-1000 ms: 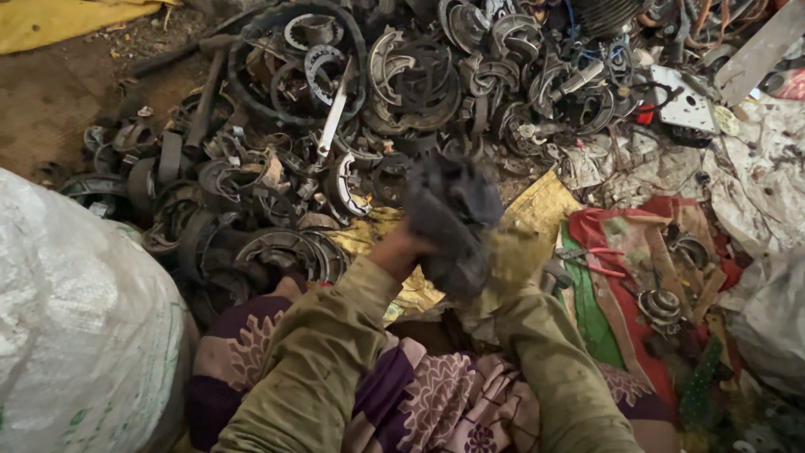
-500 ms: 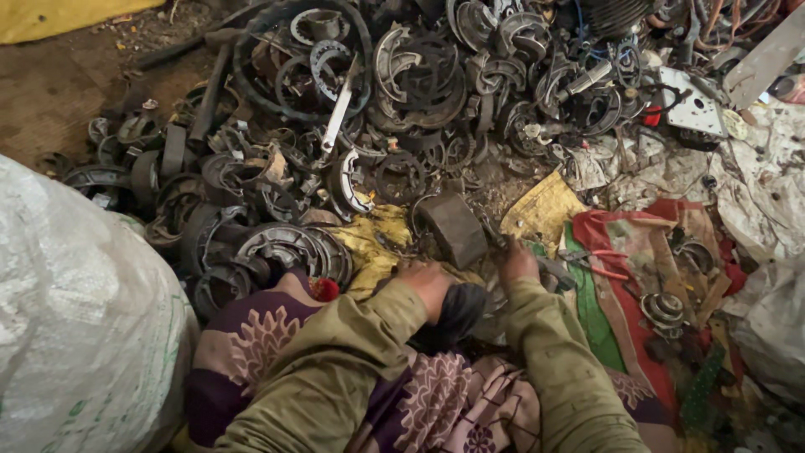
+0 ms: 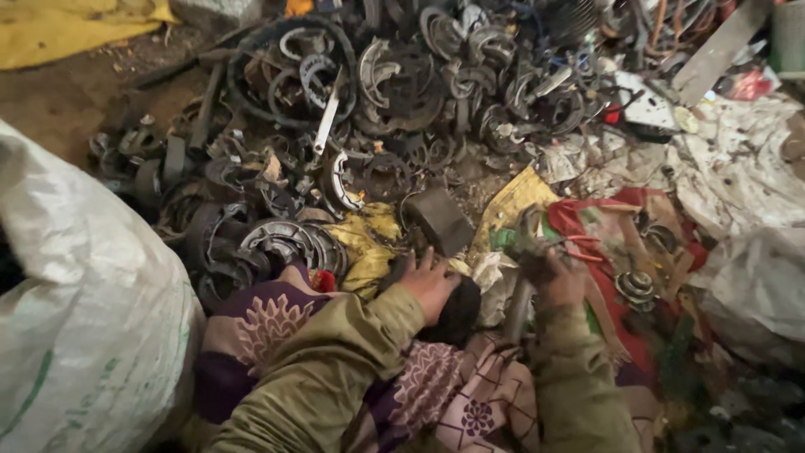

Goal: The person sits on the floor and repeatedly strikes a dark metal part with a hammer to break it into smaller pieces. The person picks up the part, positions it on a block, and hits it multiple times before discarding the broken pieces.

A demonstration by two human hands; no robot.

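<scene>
Two bare hands work low in the middle of a view looking down from the person's head, both arms in olive-green sleeves over a lap draped in purple patterned cloth (image 3: 277, 323). The left hand (image 3: 429, 283) lies palm down, fingers spread flat on a dark rounded lump (image 3: 457, 312) at the lap's edge; whether it grips the lump cannot be told. The right hand (image 3: 558, 281) is blurred and closed around the handle of a grimy metal tool (image 3: 524, 252) that stands roughly upright, its head above the fist. Just beyond the left hand's fingertips sits a dark grey block (image 3: 438, 220), boxy and dull, tilted on crumpled yellow cloth (image 3: 365, 243). Beyond it spreads a heap of scrap metal (image 3: 394, 109): curved brake shoes, rings and rusty, greasy black pieces, tangled together, with a pale flat metal bar (image 3: 327, 113) lying across them. A red cloth (image 3: 620, 243) to the right carries a small round metal part (image 3: 635, 285). A large white woven sack (image 3: 84, 335), coarse and bulging, fills the left edge. Dirty white sheeting (image 3: 746, 193) is bunched at the right. The ground is bare brown dirt (image 3: 59, 101), with a yellow sheet (image 3: 75, 29) at the top left corner.
</scene>
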